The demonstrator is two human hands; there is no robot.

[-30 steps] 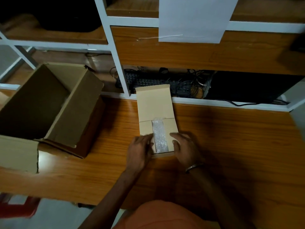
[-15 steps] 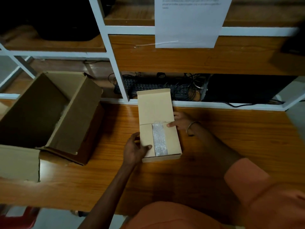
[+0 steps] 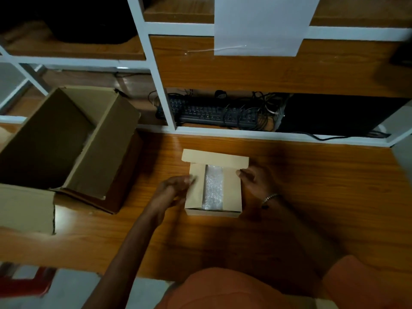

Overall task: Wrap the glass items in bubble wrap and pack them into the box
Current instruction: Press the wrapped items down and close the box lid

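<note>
Between the left hand [image 3: 172, 190] and right hand [image 3: 256, 181], the small tan box [image 3: 231, 190] sits half-closed, bubble wrap [image 3: 213, 188] showing through its middle gap.

Orange short-sleeved top [image 3: 234, 288], bare forearms, metal bracelet [image 3: 269, 197] on right wrist

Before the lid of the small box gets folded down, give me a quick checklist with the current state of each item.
1. Bubble-wrapped bundle sits inside the small box: ok.
2. Two side flaps folded in over the bundle: ok, with a strip of wrap showing between them.
3. Lid flap free to fold: ok, raised at the far edge.
4. Left hand steadying the left side: ok, though blurred.
5. Right hand at the right side, fingers near the lid corner: ok.
6. Glass fully covered by wrap: cannot tell.
</note>
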